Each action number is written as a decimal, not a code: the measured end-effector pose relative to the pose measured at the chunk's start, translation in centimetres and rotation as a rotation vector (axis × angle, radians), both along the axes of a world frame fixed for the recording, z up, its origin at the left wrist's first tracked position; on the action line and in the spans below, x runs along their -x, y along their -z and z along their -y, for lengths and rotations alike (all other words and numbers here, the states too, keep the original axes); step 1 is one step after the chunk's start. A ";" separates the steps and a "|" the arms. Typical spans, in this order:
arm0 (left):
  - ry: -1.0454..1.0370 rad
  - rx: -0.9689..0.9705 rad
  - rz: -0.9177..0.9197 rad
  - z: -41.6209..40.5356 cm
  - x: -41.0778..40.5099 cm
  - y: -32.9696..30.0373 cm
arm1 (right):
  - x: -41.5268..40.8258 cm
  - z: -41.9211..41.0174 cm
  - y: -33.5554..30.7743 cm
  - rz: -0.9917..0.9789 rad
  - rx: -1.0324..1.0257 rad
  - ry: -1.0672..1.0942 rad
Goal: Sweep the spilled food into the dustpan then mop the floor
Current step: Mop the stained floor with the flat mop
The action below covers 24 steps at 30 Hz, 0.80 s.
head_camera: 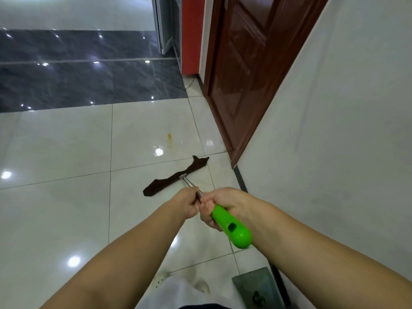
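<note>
Left hand and right hand gripping mop, arms extended

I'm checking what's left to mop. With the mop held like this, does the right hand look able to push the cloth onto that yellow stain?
Probably yes. The right hand grips the green handle, the mop cloth lies just short of the yellow stain, and only bare tile lies between.

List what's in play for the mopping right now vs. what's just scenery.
In play:
- flat mop with dark brown cloth head, metal shaft and green plastic handle
- left hand gripping the shaft
- right hand gripping the green handle
- yellowish stain on the glossy white tile floor

Scenery:
- dark red wooden door
- grey flat object at the bottom edge
</note>
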<state>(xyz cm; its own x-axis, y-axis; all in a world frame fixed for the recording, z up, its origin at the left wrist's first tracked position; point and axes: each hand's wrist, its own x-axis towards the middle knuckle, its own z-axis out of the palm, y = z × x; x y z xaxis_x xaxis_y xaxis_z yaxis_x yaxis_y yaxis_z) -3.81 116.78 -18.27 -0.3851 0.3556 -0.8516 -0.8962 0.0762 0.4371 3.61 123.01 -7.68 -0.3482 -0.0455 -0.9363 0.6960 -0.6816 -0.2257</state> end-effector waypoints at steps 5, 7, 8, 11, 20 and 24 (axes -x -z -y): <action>-0.008 0.075 -0.013 -1.8 0.3 1.8 | -0.4 -1.3 2.2 0.001 0.010 0.020; -0.008 0.079 -0.004 -2.2 -0.1 2.2 | -1.1 -1.7 2.5 0.000 0.040 0.043; -0.005 0.081 0.001 -2.3 -0.4 2.3 | -1.6 -1.8 2.4 0.001 0.057 0.059; 0.004 0.068 0.021 -2.2 -1.6 2.0 | -3.0 -2.0 1.6 -0.001 0.099 0.067; 0.002 0.022 -0.008 -2.6 -0.4 0.5 | -2.0 -3.0 -1.0 -0.026 0.085 0.006; -0.005 0.031 0.011 -2.6 1.7 1.3 | 0.3 -2.5 -0.4 -0.017 0.094 -0.010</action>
<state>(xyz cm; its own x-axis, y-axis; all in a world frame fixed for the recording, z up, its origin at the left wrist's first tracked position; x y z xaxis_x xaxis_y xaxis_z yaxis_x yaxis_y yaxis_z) -5.51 119.42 -19.58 -0.3775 0.3272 -0.8663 -0.9012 0.0851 0.4249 3.32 125.49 -7.31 -0.3629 -0.1362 -0.9218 0.6996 -0.6933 -0.1730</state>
